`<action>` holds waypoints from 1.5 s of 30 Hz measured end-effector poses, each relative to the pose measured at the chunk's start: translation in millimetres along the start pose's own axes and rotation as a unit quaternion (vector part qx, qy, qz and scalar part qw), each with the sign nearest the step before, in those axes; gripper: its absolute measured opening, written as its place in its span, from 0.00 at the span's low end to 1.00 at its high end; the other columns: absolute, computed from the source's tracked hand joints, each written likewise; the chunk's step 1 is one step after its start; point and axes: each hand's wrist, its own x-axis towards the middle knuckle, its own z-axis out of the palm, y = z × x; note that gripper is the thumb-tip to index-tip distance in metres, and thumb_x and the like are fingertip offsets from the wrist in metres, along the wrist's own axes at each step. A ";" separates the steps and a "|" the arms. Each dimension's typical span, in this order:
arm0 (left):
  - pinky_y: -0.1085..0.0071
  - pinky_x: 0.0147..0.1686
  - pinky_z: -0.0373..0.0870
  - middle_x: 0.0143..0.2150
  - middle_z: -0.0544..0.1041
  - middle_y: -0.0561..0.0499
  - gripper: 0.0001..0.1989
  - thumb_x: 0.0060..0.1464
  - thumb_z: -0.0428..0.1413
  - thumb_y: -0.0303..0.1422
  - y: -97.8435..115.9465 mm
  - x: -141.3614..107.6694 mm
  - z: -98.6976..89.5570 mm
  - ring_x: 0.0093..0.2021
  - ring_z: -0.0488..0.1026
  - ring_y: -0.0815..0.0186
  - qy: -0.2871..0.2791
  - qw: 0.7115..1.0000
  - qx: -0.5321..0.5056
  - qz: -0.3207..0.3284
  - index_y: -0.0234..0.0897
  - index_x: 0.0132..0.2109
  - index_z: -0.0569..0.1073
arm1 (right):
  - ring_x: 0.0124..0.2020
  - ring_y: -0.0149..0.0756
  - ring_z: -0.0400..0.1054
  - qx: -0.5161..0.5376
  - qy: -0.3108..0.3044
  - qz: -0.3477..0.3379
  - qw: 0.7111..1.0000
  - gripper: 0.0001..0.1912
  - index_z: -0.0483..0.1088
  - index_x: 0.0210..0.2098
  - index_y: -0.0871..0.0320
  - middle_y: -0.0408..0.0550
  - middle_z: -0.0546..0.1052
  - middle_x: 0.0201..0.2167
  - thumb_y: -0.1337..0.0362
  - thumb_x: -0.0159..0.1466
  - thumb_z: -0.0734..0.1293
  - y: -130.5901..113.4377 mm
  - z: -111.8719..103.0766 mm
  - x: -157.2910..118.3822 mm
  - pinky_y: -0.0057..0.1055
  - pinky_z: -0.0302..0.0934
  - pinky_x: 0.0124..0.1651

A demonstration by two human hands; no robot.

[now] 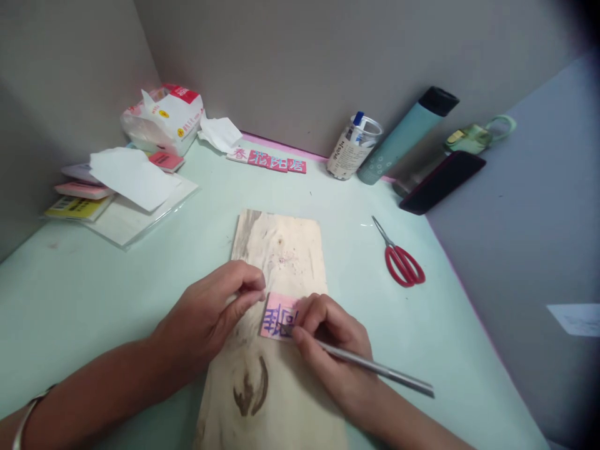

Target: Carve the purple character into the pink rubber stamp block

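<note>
A small pink block [276, 305] with a purple written character lies on a wooden board [300, 244]. My right hand [330, 350] grips a slim metal craft knife [375, 364], its blade tip against the purple marks and its handle pointing down to the right. The fingers of that hand cover the block's right side. Just left of the block, my left hand [218, 306] is closed, thumb and forefinger pinched together over the board. Whether anything tiny is between those fingertips cannot be made out. Dark crumbs are scattered on the board above the block.
Red-handled scissors [404, 265] lie to the right. Along the back stand a pen can [349, 150], a teal bottle [403, 134] and a dark phone [443, 182] leaning on a clear bottle. Carved red tiles [276, 161], a tissue pack [171, 122] and stacked papers [131, 178] are at back left.
</note>
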 end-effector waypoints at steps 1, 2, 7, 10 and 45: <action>0.70 0.38 0.68 0.38 0.72 0.55 0.04 0.68 0.49 0.32 -1.1 0.1 -1.2 0.37 0.71 0.67 0.006 1.000 0.012 0.006 0.45 0.47 0.67 | 0.30 0.34 0.64 0.037 0.003 0.021 0.999 0.12 0.59 0.27 0.54 0.43 0.69 0.28 0.68 0.66 0.65 1.2 -0.5 -0.1 0.31 0.57 0.30; 0.70 0.40 0.68 0.39 0.72 0.55 0.05 0.68 0.51 0.32 -2.4 0.2 -2.3 0.39 0.72 0.66 0.006 1.000 0.023 0.017 0.45 0.49 0.68 | 0.31 0.34 0.64 0.068 0.008 0.033 0.997 0.12 0.60 0.28 0.54 0.43 0.70 0.29 0.67 0.66 0.66 2.6 -0.9 -0.3 0.31 0.58 0.31; 0.61 0.60 0.61 0.60 0.69 0.49 0.24 0.63 0.59 0.37 -5.7 -2.9 -4.3 0.61 0.64 0.56 -0.082 0.993 0.073 0.038 0.47 0.63 0.61 | 0.33 0.35 0.66 0.131 0.061 0.078 0.986 0.08 0.68 0.31 0.54 0.43 0.72 0.29 0.62 0.65 0.71 5.3 -1.9 -0.8 0.31 0.60 0.34; 0.60 0.64 0.55 0.64 0.66 0.50 0.29 0.63 0.58 0.34 -4.2 -4.9 -1.7 0.65 0.60 0.57 -0.122 0.987 0.088 0.052 0.48 0.66 0.56 | 0.33 0.34 0.66 0.117 0.079 0.073 0.987 0.06 0.73 0.31 0.54 0.42 0.73 0.30 0.63 0.63 0.73 0.9 -2.8 0.9 0.30 0.60 0.35; 0.51 0.64 0.49 0.49 0.71 0.47 0.18 0.61 0.59 0.37 -1.3 -3.9 7.7 0.53 0.66 0.54 -0.034 0.979 0.180 0.090 0.39 0.54 0.66 | 0.33 0.33 0.63 -0.047 -0.003 -0.040 0.998 0.06 0.62 0.38 0.52 0.42 0.68 0.33 0.68 0.72 0.60 4.4 -1.0 -9.9 0.32 0.58 0.35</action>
